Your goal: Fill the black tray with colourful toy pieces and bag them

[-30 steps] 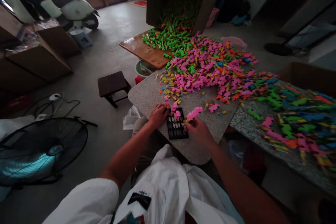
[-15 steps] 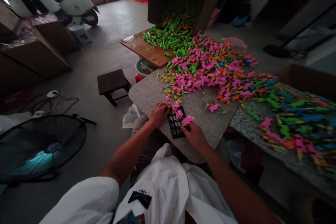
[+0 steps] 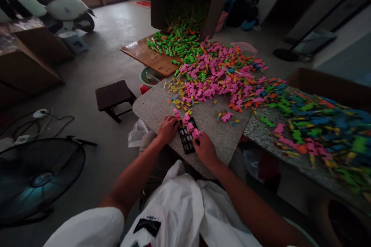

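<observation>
While resting left hand (image 3: 168, 129) against the far left edge of black grid tray (image 3: 186, 144), without showing whether clenching or lying slack; touching pink toy (image 3: 196, 133) with right hand (image 3: 206, 150) at the tray's right edge, leaving unclear whether pinching or pressing; listing between grips: further pink toys (image 3: 190, 126), running diagonally from right grip toward left; listing just beyond left grip: small yellow pieces (image 3: 181, 98); farther beyond: mixed heap of pink, green and orange toys (image 3: 213, 92); right of right grip: loose pink toy (image 3: 227, 117); left of left grip: dark stool (image 3: 113, 94); under both: speckled table (image 3: 150, 112)
</observation>
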